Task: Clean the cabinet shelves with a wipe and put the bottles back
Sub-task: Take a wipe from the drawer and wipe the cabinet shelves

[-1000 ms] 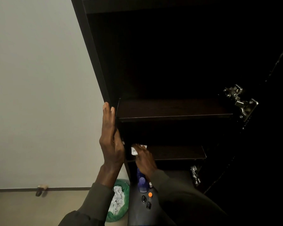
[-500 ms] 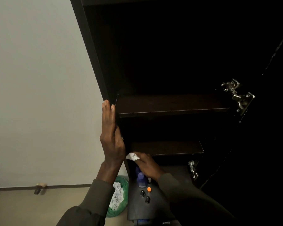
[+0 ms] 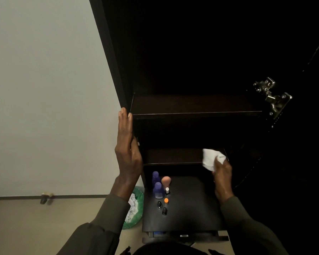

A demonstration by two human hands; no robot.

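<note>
A dark cabinet stands open with two bare shelves: an upper shelf [image 3: 195,105] and a lower shelf [image 3: 173,156]. My left hand [image 3: 127,148] lies flat with straight fingers against the cabinet's left side panel [image 3: 116,70]. My right hand [image 3: 221,170] grips a crumpled white wipe [image 3: 211,159] at the right end of the lower shelf. Below, on a black surface [image 3: 191,203], stand two purple bottles [image 3: 157,188], a peach-capped bottle [image 3: 166,182], an orange-capped one [image 3: 166,200] and two small black ones [image 3: 161,207].
A green bin [image 3: 134,208] with crumpled white paper sits on the floor left of the black surface. The open cabinet door with metal hinges [image 3: 273,97] is on the right. A pale wall [image 3: 44,89] fills the left.
My right hand has swept the wipe from the left end of the lower shelf across to its right end, uncovering the bottles below. My left hand stays against the side panel.
</note>
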